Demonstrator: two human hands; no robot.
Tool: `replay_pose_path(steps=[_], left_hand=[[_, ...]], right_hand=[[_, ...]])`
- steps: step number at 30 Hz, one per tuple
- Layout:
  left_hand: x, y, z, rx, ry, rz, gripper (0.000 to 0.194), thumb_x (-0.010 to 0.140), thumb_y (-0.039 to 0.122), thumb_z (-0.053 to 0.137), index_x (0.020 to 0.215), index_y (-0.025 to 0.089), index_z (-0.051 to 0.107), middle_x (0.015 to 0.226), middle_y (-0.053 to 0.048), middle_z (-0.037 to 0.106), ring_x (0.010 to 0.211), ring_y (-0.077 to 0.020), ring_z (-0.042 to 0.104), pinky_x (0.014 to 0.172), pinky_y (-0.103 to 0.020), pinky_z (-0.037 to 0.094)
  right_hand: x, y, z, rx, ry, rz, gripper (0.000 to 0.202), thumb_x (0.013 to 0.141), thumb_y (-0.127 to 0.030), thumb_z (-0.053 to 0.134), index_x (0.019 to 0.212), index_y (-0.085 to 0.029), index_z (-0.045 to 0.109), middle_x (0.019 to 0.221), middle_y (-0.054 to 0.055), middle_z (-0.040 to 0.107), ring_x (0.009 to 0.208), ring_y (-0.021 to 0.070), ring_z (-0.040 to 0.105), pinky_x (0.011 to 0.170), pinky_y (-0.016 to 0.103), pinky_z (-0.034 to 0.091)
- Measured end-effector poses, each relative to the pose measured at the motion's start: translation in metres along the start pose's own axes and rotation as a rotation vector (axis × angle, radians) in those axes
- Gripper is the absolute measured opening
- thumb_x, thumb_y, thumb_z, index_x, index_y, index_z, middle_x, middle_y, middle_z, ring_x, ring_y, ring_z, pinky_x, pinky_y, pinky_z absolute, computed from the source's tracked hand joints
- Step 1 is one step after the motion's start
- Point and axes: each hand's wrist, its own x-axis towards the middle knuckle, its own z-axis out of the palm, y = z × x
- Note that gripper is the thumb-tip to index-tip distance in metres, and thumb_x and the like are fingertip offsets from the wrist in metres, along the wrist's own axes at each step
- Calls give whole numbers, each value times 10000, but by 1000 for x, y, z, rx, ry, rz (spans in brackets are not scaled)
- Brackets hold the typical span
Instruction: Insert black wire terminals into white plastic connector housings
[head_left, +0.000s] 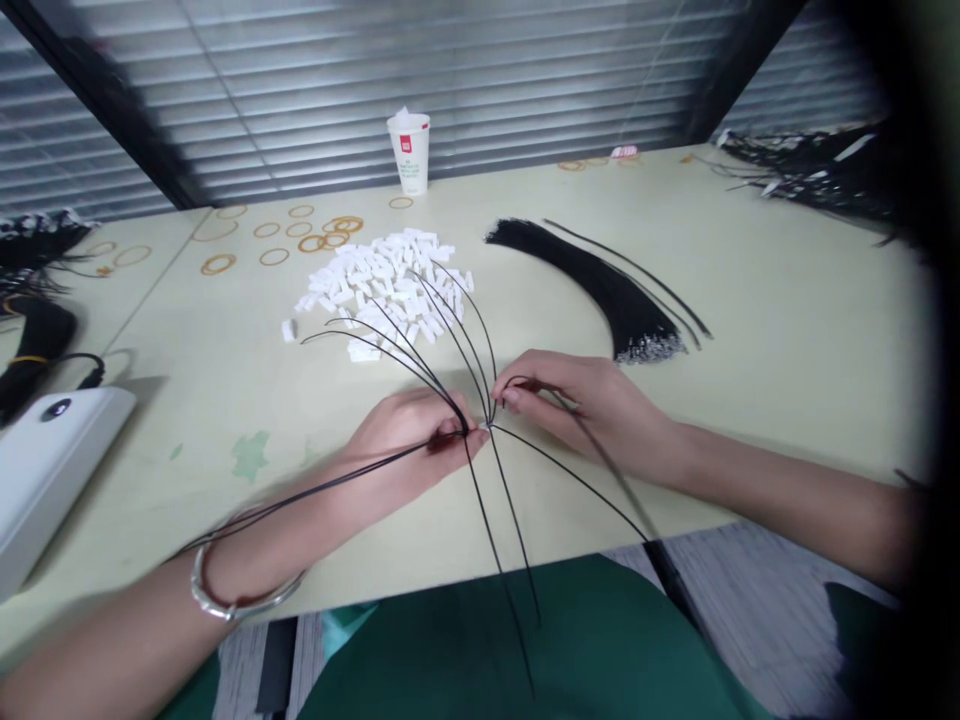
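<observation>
My left hand (pixel 416 430), with a silver bangle at its wrist, is closed around several thin black wires (pixel 405 348) that fan out up, down and to the left. A small whitish piece (pixel 486 426), too small to make out fully, sits at its fingertips where the wires meet. Close to its right, my right hand (pixel 574 395) pinches one black wire (pixel 600 445) between thumb and forefinger, the short end bending toward the whitish piece. Beyond the hands lies a heap of small white plastic connector housings (pixel 386 285). A thick bundle of black wires (pixel 592 280) with metal-tipped ends rests at the right.
Rubber bands (pixel 330 235) lie scattered at the back left. A paper cup (pixel 409 155) stands by the blinds. A white box-like device (pixel 60 470) with a cable is at the left edge. More black wire bundles (pixel 825 170) lie far right and far left (pixel 37 340).
</observation>
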Motion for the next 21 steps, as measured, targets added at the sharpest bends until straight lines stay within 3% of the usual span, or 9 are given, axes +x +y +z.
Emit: replay_pose_path(steps=[7, 13, 21], left_hand=[[-1, -2, -1, -10, -5, 5, 119, 812, 211, 569, 717, 153, 613, 578, 43, 507, 471, -47, 426, 446, -156, 351], [-1, 0, 0, -24, -4, -23, 110, 799, 207, 580, 722, 148, 632, 574, 35, 497, 479, -56, 425, 438, -162, 352], [-1, 0, 0, -27, -9, -19, 129, 802, 222, 581, 721, 139, 637, 579, 30, 502, 480, -54, 427, 440, -162, 355]], right_hand=[[-2, 1, 1, 188, 4, 2, 108, 834, -251, 553, 917, -189, 587, 893, 7, 626, 803, 101, 599, 743, 224, 501], [-6, -5, 0, 14, 25, -76, 64, 845, -227, 546, 867, -221, 606, 801, -18, 643, 711, 89, 591, 671, 226, 492], [-7, -4, -1, -31, 43, -179, 105, 858, -190, 523, 921, -224, 601, 856, 10, 659, 798, 118, 605, 702, 262, 508]])
